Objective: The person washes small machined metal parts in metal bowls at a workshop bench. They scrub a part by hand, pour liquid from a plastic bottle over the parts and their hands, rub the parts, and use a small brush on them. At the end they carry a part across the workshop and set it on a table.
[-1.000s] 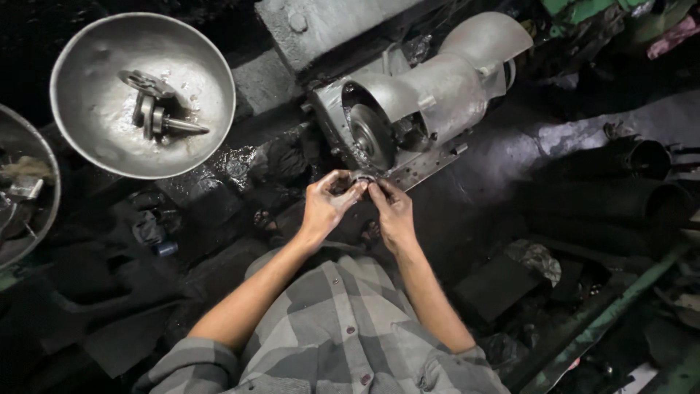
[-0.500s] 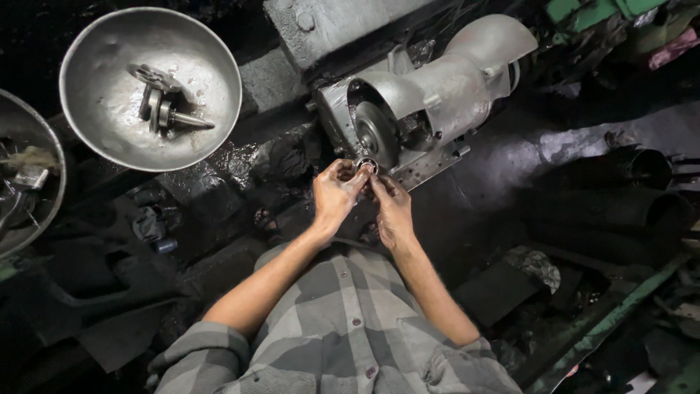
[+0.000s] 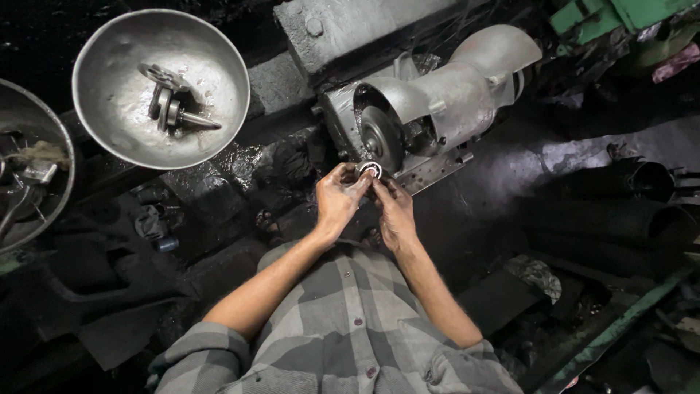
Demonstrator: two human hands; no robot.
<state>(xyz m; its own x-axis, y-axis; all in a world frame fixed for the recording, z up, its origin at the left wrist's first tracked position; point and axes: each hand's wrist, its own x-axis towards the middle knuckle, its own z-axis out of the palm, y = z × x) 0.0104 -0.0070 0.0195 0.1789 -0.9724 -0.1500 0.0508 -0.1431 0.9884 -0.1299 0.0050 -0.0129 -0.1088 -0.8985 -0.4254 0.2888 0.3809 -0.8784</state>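
My left hand (image 3: 337, 201) and my right hand (image 3: 394, 213) meet in front of me and together pinch a small round metal bearing (image 3: 370, 169). The bearing is held just below the grinding wheel (image 3: 380, 137) of a grey bench grinder (image 3: 445, 95). Both sets of fingertips close around the bearing's rim. My forearms come up from a grey checked shirt at the bottom of the view.
A large metal bowl (image 3: 117, 102) at the upper left holds several metal parts (image 3: 169, 108). A second bowl (image 3: 44, 197) with odd bits shows at the left edge. Dark, greasy scrap and a green bar (image 3: 612, 335) lie around the floor.
Both hands have stayed together on the bearing, edging slightly closer to the grinding wheel. The view has shifted a little.
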